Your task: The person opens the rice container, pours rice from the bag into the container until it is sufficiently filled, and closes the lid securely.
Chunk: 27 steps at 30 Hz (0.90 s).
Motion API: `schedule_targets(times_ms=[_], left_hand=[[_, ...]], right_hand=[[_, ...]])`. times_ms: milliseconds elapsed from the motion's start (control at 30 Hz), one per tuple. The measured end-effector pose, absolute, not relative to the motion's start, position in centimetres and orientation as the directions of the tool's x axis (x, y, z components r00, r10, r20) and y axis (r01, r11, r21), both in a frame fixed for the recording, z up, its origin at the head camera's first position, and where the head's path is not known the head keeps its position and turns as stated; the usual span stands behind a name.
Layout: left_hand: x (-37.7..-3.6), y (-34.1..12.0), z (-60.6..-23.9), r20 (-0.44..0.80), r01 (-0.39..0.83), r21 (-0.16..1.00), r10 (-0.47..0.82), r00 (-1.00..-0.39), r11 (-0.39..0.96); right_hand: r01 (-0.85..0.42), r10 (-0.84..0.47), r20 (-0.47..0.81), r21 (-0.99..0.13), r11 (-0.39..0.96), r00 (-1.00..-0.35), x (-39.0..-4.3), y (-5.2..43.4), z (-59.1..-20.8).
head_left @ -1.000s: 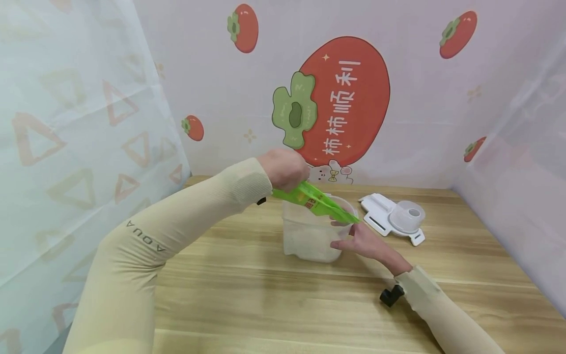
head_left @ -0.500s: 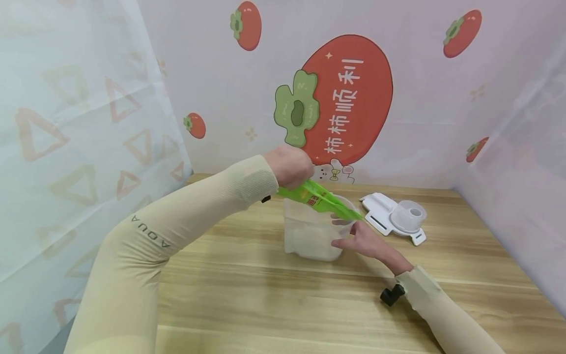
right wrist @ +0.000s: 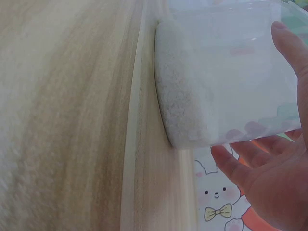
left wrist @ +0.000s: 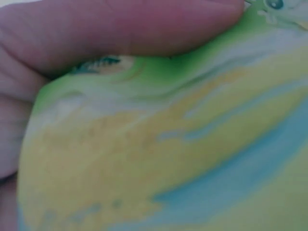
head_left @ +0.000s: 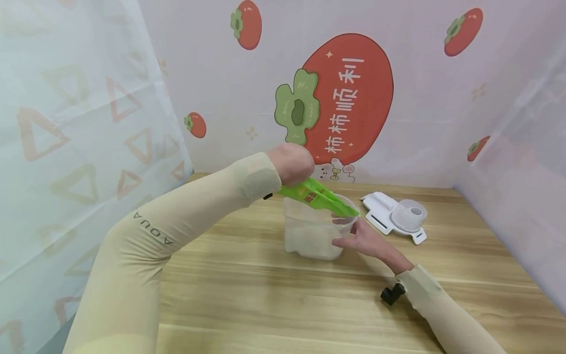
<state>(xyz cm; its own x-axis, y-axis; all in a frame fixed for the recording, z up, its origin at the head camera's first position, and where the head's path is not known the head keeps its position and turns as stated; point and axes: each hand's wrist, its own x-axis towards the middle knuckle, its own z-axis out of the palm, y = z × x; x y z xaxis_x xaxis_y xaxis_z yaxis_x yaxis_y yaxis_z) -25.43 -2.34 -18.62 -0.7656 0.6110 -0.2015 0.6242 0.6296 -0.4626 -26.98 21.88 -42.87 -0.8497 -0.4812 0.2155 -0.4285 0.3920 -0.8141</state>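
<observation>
The left hand [head_left: 291,164] is gripping the upper end of a green packet [head_left: 319,199], fingers curled round it — the packet is slanting down from that grip, its lower end lying over the rim of a clear plastic container [head_left: 311,231]. A red label on the packet is showing, too small to read. The right hand [head_left: 362,238] is cupping the container's side with fingers spread, touching the wall just below the packet's tip. White grains are lying in the container's bottom. The left sleeve [head_left: 152,233] is reading "AQUA". Beyond the right hand, a white lid [head_left: 395,219] is resting on the wooden table [head_left: 265,305] — the wall's persimmon [head_left: 347,98] is carrying "柿柿顺利".
</observation>
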Motion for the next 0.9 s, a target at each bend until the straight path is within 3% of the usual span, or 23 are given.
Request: schedule_targets(times_ms=[233, 600, 900], left_hand=[[-25.5, -1.8, -19.0, -0.181, 0.61, -0.378, 0.59, -0.787, 0.697], [-25.4, -1.5, -19.4, -0.178, 0.608, -0.396, 0.592, -0.786, 0.689], [-25.2, -1.3, -18.9, -0.168, 0.612, -0.486, 0.62, -0.766, 0.624]], right_hand=[[-0.425, -0.486, 0.21, -0.818, 0.389, -0.848, -27.0, 22.1, -42.8], [-0.423, -0.492, 0.197, -0.812, 0.403, -0.848, -27.0, 22.2, -43.0], [-0.422, -0.489, 0.198, -0.813, 0.402, -0.849, -26.9, 22.1, -42.8]])
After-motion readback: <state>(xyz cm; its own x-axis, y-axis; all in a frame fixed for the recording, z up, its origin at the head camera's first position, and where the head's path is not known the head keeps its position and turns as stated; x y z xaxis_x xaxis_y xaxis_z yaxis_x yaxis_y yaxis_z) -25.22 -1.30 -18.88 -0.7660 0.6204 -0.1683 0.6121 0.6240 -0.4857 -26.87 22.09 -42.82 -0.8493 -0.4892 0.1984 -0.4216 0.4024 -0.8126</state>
